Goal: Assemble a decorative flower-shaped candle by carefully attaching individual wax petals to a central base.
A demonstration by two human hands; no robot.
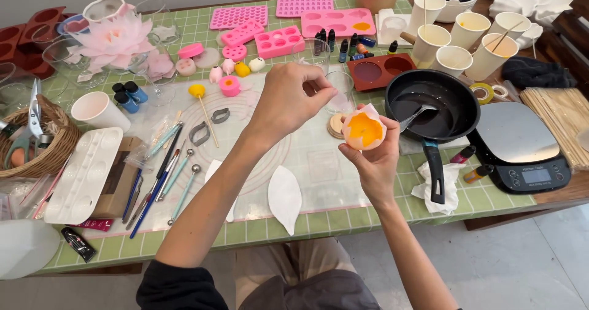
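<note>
Two hands at a thin wax flower.
Right hand (pixel 374 156) cups flower (pixel 364 130); left hand (pixel 288 98) pinches its petal edge, which might tear.

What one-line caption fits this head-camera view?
Right hand cradles an orange-centred wax flower; left hand pinches above it.

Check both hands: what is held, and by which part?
Right hand cups an orange flower-shaped piece from below. Left hand pinches near its upper edge; contact unclear.

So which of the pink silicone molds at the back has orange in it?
The wide pink mold with large oval cavities, just left of the small dye bottles: its right-hand cavity holds orange. The other pink molds look empty.
</note>
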